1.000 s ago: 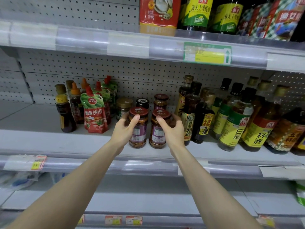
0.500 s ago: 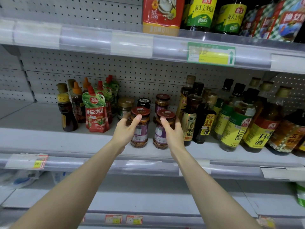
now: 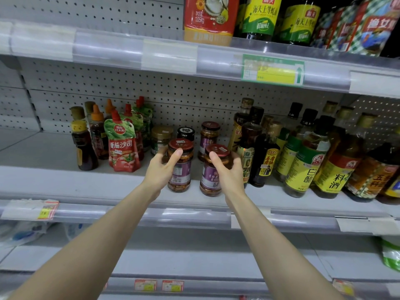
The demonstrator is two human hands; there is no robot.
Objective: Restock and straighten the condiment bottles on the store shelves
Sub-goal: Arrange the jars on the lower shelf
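While left hand (image 3: 159,172) grips left jar (image 3: 180,171), right hand (image 3: 229,174) right jar (image 3: 208,178), near shelf edge (image 3: 86,186), bare room leftward.

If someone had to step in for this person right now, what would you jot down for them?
Left hand grips the left jar; right hand grips the right jar.
Both red-lidded jars are at the front of the middle shelf, side by side, not touching.
Done: ketchup pouch and sauce bottles stand upright.
Left: line up both jars, let go, check the row.
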